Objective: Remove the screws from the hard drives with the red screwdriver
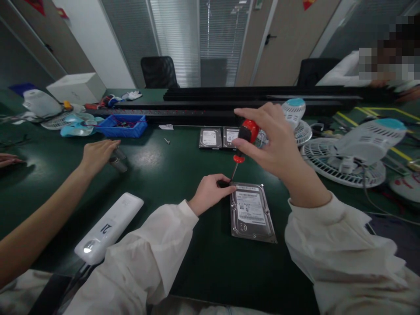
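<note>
A silver hard drive (252, 212) with a white label lies flat on the green table in front of me. My left hand (211, 192) grips its upper left corner, thumb on the edge and fingertips close to the screwdriver's tip. In my right hand (274, 135) is a screwdriver (244, 136) with a red and black handle, held between thumb and fingers. Its shaft slants down to that same corner of the drive. Whether a screw sits under the tip is too small to tell.
Two more hard drives (210, 138) lie behind. White fan parts (348, 153) stand right, a blue bin (123, 127) back left. Another person's hand (98, 155) rests by metal cylinders (117, 164). A white power bank-like device (110, 227) lies left. Long black bars (203, 109) cross the back.
</note>
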`<state>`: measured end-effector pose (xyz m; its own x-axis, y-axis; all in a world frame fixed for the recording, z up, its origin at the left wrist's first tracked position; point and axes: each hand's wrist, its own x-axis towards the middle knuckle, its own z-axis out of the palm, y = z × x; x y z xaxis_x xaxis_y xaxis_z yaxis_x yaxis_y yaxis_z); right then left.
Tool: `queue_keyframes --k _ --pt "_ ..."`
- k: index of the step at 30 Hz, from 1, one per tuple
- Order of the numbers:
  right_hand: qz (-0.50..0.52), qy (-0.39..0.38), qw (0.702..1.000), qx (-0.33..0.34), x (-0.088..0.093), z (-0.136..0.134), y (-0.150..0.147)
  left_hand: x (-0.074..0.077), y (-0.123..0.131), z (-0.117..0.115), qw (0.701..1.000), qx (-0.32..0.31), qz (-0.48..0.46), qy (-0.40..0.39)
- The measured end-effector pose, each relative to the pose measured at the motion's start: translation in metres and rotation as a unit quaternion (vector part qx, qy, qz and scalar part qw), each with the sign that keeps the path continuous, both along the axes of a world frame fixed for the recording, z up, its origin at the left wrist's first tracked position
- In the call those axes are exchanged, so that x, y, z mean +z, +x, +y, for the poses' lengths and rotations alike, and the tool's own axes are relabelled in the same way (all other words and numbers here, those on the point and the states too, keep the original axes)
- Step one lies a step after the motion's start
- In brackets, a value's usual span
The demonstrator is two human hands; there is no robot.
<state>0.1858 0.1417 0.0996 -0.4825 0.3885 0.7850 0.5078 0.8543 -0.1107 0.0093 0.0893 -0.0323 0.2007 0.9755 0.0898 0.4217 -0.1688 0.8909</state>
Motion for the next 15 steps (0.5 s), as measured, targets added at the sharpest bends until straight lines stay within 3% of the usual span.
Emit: queue_keyframes --k 4,10,15 --pt "0.023 -0.042 0.996 0.069 0.0028 0.003 0.0031 0.0007 -0.0004 -0.0007 1.0 -0.005 0.0 -0.01" --pt "0.032 0.006 0.999 0.03 0.0023 -0.0002 0.0022 0.0043 -0.0001 -0.0018 1.0 0.001 0.009 -0.02" --pt "0.017 -0.013 0.996 0.089 0.0016 -0.0029 -0.0023 0.0021 0.0008 -0.0007 1.0 0.002 0.001 -0.021"
